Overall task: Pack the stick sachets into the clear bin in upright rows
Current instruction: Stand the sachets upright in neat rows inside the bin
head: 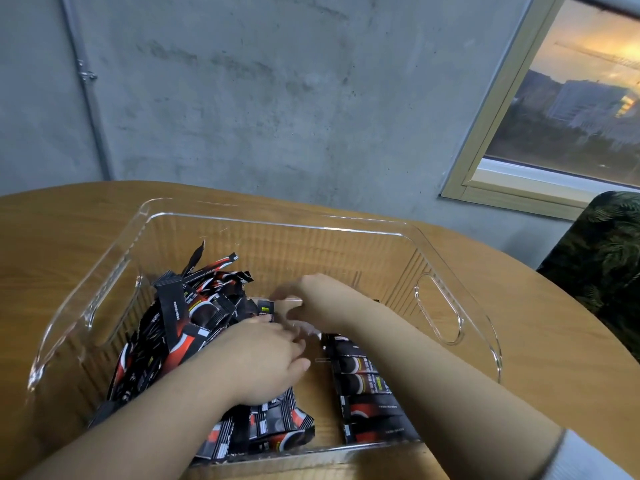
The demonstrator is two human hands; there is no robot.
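Observation:
A clear bin stands on a round wooden table. Inside it, on the left, lies a loose heap of black-and-red stick sachets. A neat row of sachets lies along the right of the bin floor, under my right forearm. My left hand rests palm down on the heap, fingers spread toward the middle. My right hand reaches deep into the bin, blurred, its fingers curled by a small sachet at the heap's edge. Whether it holds that sachet is unclear.
A grey concrete wall rises behind the table, with a window at the right. A dark patterned chair stands beside the table's right edge. The bin has cut-out handles on both short sides.

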